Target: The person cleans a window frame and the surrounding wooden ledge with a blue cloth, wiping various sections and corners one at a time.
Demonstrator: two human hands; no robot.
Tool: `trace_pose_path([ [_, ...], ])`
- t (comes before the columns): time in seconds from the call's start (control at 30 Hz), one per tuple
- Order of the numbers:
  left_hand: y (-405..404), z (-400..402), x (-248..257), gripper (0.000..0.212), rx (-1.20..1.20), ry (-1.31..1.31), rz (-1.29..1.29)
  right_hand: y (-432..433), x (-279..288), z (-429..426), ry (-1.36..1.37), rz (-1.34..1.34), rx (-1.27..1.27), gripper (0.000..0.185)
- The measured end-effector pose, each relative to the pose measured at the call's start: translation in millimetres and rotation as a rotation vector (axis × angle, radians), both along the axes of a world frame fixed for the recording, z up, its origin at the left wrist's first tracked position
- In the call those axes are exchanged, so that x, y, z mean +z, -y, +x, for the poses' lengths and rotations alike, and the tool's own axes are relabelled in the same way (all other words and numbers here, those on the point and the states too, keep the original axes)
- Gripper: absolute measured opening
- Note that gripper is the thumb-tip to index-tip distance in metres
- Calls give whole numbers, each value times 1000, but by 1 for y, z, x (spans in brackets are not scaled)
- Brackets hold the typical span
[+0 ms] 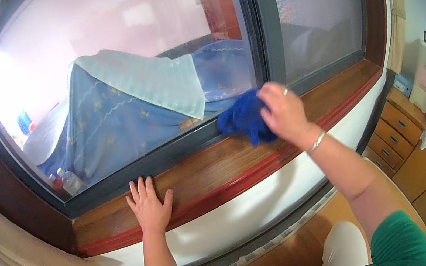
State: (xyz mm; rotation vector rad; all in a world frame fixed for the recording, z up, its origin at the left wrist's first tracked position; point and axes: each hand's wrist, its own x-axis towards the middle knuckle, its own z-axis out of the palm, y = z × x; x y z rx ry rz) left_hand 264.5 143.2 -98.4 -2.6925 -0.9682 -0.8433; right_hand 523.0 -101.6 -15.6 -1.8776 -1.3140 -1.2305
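Observation:
My right hand [283,113], with a ring on a finger and a bracelet at the wrist, holds a bunched blue cloth [249,117]. The cloth lies against the lower rail of the dark window frame [182,147] and hangs over the wooden windowsill [209,164], near the upright between the two panes. Flat on the sill's left part rests my left hand [150,203], fingers spread towards the frame, holding nothing. Behind the left glass pane [133,115], things draped in blue patterned cloth [114,126] and a pale green cloth [144,81] show.
A mesh screen [314,12] covers the right window part. Beige curtain fabric [38,255] hangs at the left, touching the sill's end area. At the right stands a wooden cabinet with drawers [401,135]. Plastic bottles [70,181] stand behind the glass at lower left.

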Motion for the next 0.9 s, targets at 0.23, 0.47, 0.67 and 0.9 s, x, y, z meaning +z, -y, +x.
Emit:
trace_pose_path([
  [0.23, 0, 2, -2, 54, -13, 8, -82, -23, 12, 82, 165, -136, -366, 7],
  [0.47, -4, 3, 0, 52, -39, 24, -105, -29, -32, 80, 182, -431, -380, 6],
  [0.67, -4, -3, 0, 48, -24, 53, -124, -27, 128, 70, 701, -270, -382, 3],
  [0.9, -6, -4, -6, 43, -59, 67, -92, -33, 130, 89, 607, -393, -556, 3],
])
